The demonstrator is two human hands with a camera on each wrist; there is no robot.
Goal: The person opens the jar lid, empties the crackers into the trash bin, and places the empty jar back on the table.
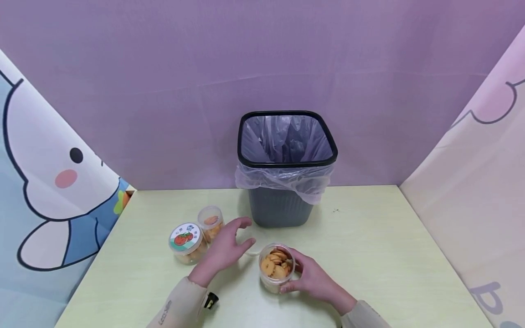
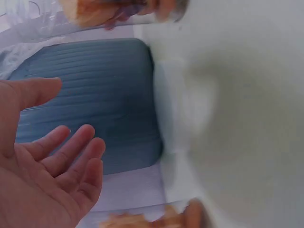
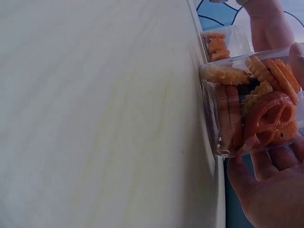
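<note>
An uncovered clear jar (image 1: 271,286) of round biscuits stands on the table, and my right hand (image 1: 315,279) grips its side. The right wrist view shows the jar (image 3: 228,111) close up, with crinkled and reddish pieces inside and fingers round it. My left hand (image 1: 223,248) hovers to the left of that jar, fingers spread and holding nothing. In the left wrist view its palm (image 2: 45,190) is bare. A clear round lid (image 1: 255,250) lies on the table just beyond the left thumb.
Left of the left hand stand a lidded jar (image 1: 189,257) with a tomato label and a smaller clear jar (image 1: 210,219) of snacks. Behind the hands is a grey bin (image 1: 280,207) with a black rim and plastic liner. A purple curtain (image 1: 164,91) backs the table.
</note>
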